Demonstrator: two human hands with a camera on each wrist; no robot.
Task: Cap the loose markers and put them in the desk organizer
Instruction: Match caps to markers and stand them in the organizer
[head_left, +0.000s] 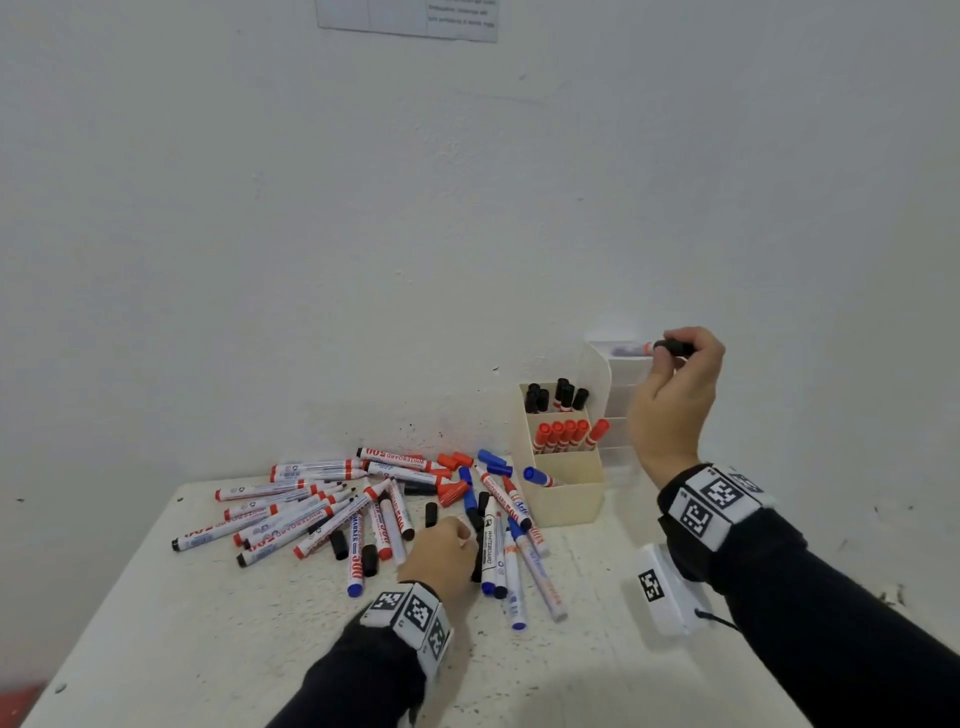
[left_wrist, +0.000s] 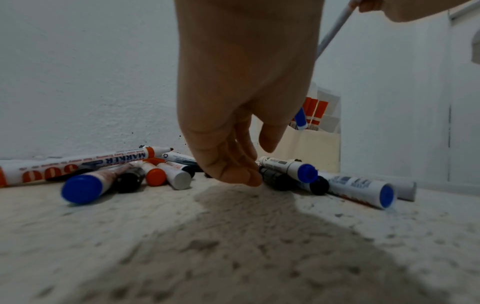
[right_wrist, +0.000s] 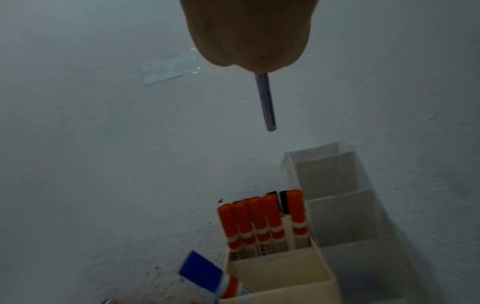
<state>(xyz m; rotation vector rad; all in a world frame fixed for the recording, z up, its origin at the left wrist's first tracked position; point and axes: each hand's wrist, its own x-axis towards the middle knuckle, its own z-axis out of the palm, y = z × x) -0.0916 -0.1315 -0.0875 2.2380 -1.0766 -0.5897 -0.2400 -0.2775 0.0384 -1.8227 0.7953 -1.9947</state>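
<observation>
My right hand (head_left: 675, 395) is raised above the desk organizer (head_left: 563, 470), fingers curled round the black cap end of a marker (head_left: 636, 349) whose white barrel sticks out to the left in the head view; from the right wrist view the barrel (right_wrist: 266, 102) hangs clear above the compartments, touching nothing. The cream organizer stands at the back right of the bench (head_left: 208, 623), against the wall. Its rear compartment holds black-capped markers (head_left: 558, 396), the middle one 6 red-capped markers (head_left: 569, 434), and 1 blue-capped marker (head_left: 537, 476) leans in the front one. Just beside it, on its right, stands a clear organizer (right_wrist: 335, 185).

My left hand (head_left: 441, 553) is down on the bench at the near edge of the loose marker pile (head_left: 322, 512), fingers curled with the tips (left_wrist: 241, 174) on the surface beside a black cap (left_wrist: 279, 181); I cannot tell whether it grips anything. Loose black caps (head_left: 338, 544) lie among the scattered markers, several of which are uncapped.
</observation>
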